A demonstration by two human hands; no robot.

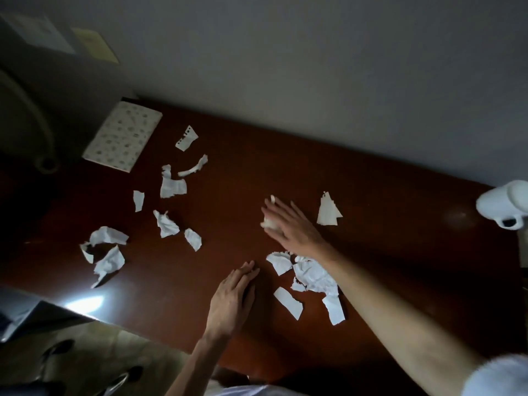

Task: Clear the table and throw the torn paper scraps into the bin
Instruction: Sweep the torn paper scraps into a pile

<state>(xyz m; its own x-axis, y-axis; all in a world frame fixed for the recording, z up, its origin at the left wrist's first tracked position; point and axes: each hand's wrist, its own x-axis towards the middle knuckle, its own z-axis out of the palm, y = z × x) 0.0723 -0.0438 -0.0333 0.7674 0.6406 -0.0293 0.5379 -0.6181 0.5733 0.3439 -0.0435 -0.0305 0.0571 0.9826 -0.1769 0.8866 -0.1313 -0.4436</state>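
1. Right hand (288, 224): reaches forward over the middle of the tabletop (385, 195), fingers spread and blurred; a small crumpled scrap (268, 222) shows white under the palm and at the fingertips, so the hand appears to be closing on it, though the blur does not let the grip be read with certainty.
2. Left hand (233, 298): lies flat, palm down, fingers together and released, on bare wood near the front edge; it holds nothing.
3. Near cluster of scraps (311, 277): several torn, creased white pieces lie partly under the right forearm, between the two hands and the front edge, with a long strip (288, 302) just beside them.
4. Triangular scrap (328, 211): lies alone to the right of the right hand, apart from it.
5. Left group of scraps (171, 184): torn pieces lie scattered across the left half of the tabletop, well apart from both hands; the crumpled pieces (107, 252) lie nearest the left edge.
6. Patterned notebook (124, 135): lies flat at the far left corner, tilted to the table edge.
7. White mug (505, 204): stands at the far right edge, handle toward the viewer.
8. Wall (314, 67): plain and pale, behind the tabletop.
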